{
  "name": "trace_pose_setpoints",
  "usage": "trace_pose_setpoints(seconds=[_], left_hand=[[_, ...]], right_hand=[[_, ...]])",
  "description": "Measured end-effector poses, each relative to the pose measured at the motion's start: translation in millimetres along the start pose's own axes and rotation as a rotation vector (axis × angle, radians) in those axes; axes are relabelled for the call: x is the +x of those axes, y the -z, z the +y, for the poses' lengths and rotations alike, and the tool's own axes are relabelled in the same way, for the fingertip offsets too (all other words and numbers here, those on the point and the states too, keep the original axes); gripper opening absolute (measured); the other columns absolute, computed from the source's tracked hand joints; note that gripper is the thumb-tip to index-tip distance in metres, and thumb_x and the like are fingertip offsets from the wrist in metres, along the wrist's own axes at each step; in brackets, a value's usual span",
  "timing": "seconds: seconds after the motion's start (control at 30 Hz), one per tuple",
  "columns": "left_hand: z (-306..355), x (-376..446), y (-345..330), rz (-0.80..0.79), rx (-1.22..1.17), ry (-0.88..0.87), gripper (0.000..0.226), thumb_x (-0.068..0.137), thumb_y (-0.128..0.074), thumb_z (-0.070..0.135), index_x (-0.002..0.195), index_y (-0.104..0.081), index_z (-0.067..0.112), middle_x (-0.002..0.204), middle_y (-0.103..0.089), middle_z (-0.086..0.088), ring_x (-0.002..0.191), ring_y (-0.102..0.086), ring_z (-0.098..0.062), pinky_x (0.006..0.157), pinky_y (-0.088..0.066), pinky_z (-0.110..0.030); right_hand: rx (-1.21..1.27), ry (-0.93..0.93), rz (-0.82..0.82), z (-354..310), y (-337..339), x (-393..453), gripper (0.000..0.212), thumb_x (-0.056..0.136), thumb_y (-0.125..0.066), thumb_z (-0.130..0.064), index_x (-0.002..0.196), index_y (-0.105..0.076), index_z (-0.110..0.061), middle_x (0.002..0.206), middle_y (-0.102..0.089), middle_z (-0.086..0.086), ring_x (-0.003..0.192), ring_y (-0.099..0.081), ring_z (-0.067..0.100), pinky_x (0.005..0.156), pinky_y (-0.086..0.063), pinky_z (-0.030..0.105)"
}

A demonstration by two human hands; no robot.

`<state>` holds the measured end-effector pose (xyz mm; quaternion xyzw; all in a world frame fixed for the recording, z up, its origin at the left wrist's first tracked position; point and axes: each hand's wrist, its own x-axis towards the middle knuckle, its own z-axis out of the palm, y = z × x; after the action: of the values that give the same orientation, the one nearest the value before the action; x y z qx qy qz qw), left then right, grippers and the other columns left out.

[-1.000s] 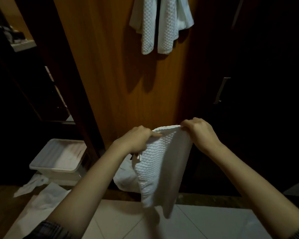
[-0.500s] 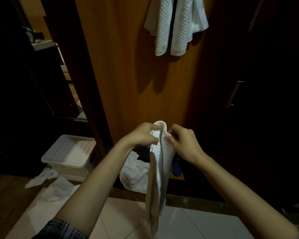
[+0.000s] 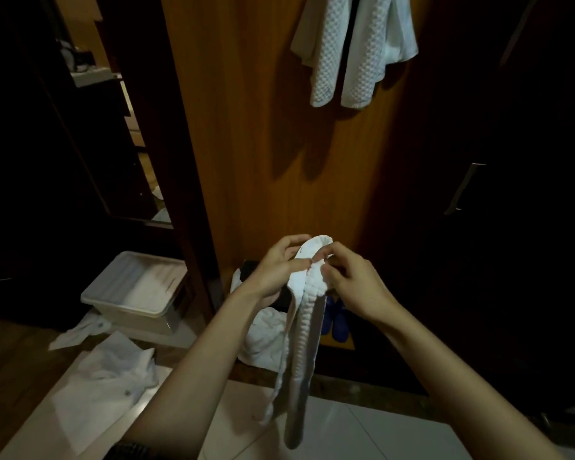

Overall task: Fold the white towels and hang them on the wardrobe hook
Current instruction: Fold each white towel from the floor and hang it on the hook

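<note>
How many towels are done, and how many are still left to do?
Done: white towels already hang high on the wooden wardrobe panel, at least two hanging towels; the hook is out of view. In hand: the left hand and right hand pinch a folded towel at its top. Left: a crumpled towel lies at the wardrobe's foot, and white cloths lie on the floor.
</note>
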<state>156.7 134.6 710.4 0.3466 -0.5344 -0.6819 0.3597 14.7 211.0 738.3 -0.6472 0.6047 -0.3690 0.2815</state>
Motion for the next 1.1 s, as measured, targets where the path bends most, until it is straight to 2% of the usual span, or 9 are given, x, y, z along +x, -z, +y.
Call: trace_pose_setpoints(seconds=[0.13,0.27,0.37,0.5,0.57,0.63,0.77,0.93,1.1], left_hand=[[-2,0,5,-0.06,-0.04,0.028,0.037,0.09,-0.055,0.0,0.125,-0.052,0.013,0.116,-0.064,-0.007,0.096,-0.065,-0.02,0.079,-0.052,-0.03],[-7,2,5,-0.11,-0.091,0.059,0.035,0.09,-0.056,0.005,0.124,-0.054,0.012,0.118,-0.064,-0.008,0.099,-0.065,-0.021,0.082,-0.052,-0.032],[-6,2,2,-0.105,-0.223,0.108,0.028,0.098,-0.044,0.02,0.119,-0.06,0.013,0.118,-0.064,-0.012,0.098,-0.066,-0.021,0.077,-0.055,-0.031],[-11,1,-5,-0.195,-0.593,0.278,0.082,0.091,-0.013,0.066,0.105,-0.071,0.01,0.099,-0.071,-0.017,0.087,-0.07,-0.027,0.071,-0.057,-0.034],[-15,2,-5,-0.194,-0.639,0.29,0.09,0.084,-0.011,0.075,0.116,-0.061,0.008,0.102,-0.07,-0.02,0.09,-0.069,-0.031,0.071,-0.057,-0.038],[-18,3,-6,-0.187,-0.616,0.275,0.094,0.08,-0.011,0.08,0.126,-0.055,0.011,0.117,-0.064,-0.023,0.104,-0.064,-0.035,0.08,-0.055,-0.044],[-32,4,-12,-0.112,-0.532,0.218,0.086,0.082,-0.019,0.076,0.125,-0.06,0.013,0.128,-0.058,-0.02,0.116,-0.057,-0.035,0.093,-0.047,-0.05],[-45,-4,-9,-0.029,-0.395,0.056,0.059,0.084,-0.035,0.058,0.115,-0.063,0.016,0.117,-0.067,-0.008,0.109,-0.063,-0.022,0.079,-0.054,-0.029],[-49,-15,-10,-0.082,-0.244,-0.029,0.039,0.085,-0.046,0.041,0.099,-0.072,0.016,0.103,-0.07,-0.006,0.1,-0.064,-0.019,0.084,-0.052,-0.025]], right_hand=[[-0.005,0.031,-0.164,-4,7,-1,0.033,0.084,-0.05,0.005,0.102,-0.055,-0.022,0.077,-0.07,-0.01,0.072,-0.066,-0.002,0.061,-0.046,0.007],[-0.272,0.157,-0.036,-4,0,0,0.026,0.077,-0.074,-0.013,0.099,-0.06,-0.016,0.084,-0.066,-0.003,0.079,-0.063,0.01,0.067,-0.049,0.021],[-0.558,0.282,0.101,-9,-2,1,0.025,0.074,-0.076,-0.028,0.096,-0.067,-0.017,0.097,-0.058,0.002,0.09,-0.051,0.016,0.07,-0.036,0.027],[-0.71,0.366,0.0,-23,2,8,0.029,0.073,-0.073,-0.04,0.092,-0.069,-0.018,0.122,-0.05,0.008,0.115,-0.044,0.024,0.083,-0.024,0.026],[-0.674,0.277,-0.078,-28,5,9,0.028,0.079,-0.068,-0.041,0.097,-0.064,-0.02,0.12,-0.049,0.002,0.109,-0.051,0.021,0.087,-0.036,0.026],[-0.655,0.173,-0.087,-27,6,5,0.026,0.083,-0.065,-0.038,0.103,-0.058,-0.022,0.113,-0.053,-0.001,0.1,-0.058,0.02,0.081,-0.046,0.03],[-0.627,0.21,0.044,-15,-1,-12,0.012,0.088,-0.06,-0.023,0.098,-0.054,-0.021,0.09,-0.062,-0.005,0.083,-0.062,0.014,0.067,-0.047,0.027],[-0.598,0.28,0.175,-8,4,-17,0.009,0.083,-0.068,-0.018,0.086,-0.059,-0.019,0.077,-0.062,0.0,0.069,-0.06,0.019,0.059,-0.048,0.03],[-0.562,0.354,0.197,-13,23,-11,0.012,0.079,-0.073,-0.017,0.079,-0.062,-0.015,0.072,-0.059,-0.002,0.064,-0.058,0.02,0.056,-0.042,0.026]])
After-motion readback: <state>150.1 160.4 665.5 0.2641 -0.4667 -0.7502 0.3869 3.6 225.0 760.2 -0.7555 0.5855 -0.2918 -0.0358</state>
